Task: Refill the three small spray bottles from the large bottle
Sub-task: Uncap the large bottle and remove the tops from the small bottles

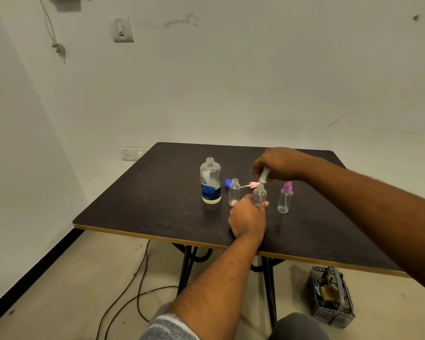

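The large clear bottle with a blue and white label stands uncapped on the dark table; its blue cap lies just to its right. A small clear bottle stands open beside it, and a pink spray head lies behind that. My left hand grips the base of the middle small bottle. My right hand pinches a white spray head just above that bottle's neck. A third small bottle with a purple spray head stands at the right.
The table stands near a white wall, with gold edging along its front edge. A grey plastic crate sits on the floor under the table's right side. Cables trail across the floor at the left.
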